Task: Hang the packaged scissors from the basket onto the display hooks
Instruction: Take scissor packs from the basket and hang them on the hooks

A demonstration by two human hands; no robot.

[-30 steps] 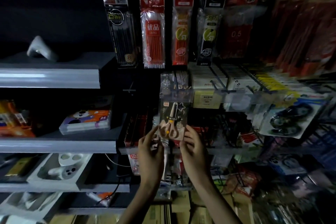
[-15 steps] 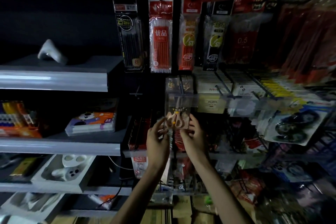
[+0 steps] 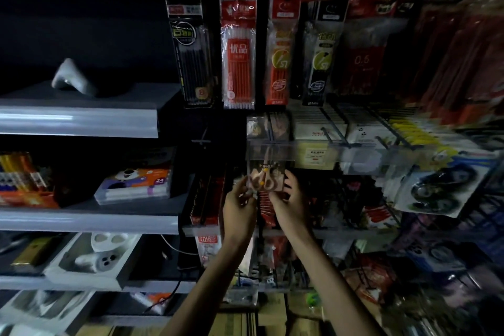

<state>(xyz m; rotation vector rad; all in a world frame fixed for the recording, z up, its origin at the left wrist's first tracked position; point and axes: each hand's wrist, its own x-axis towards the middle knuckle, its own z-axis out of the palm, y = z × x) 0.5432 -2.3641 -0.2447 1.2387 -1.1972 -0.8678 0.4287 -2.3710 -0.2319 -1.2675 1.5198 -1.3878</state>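
A dark packet of scissors with orange handles hangs low in the middle of the display, its top half behind a clear plastic label strip. My left hand pinches the packet's lower left corner. My right hand holds its lower right edge. More scissor packets sit on the hook just above and behind. The hook itself is hidden by the strip. No basket shows in view.
Pen refill packs hang in a row above. Grey shelves on the left carry a boxed set and white trays. Correction tapes and wire hooks crowd the right side. Cardboard boxes lie below.
The packet has gone up and back, so its top now lies behind the clear strip. Both hands followed it upward and stayed on its lower corners.
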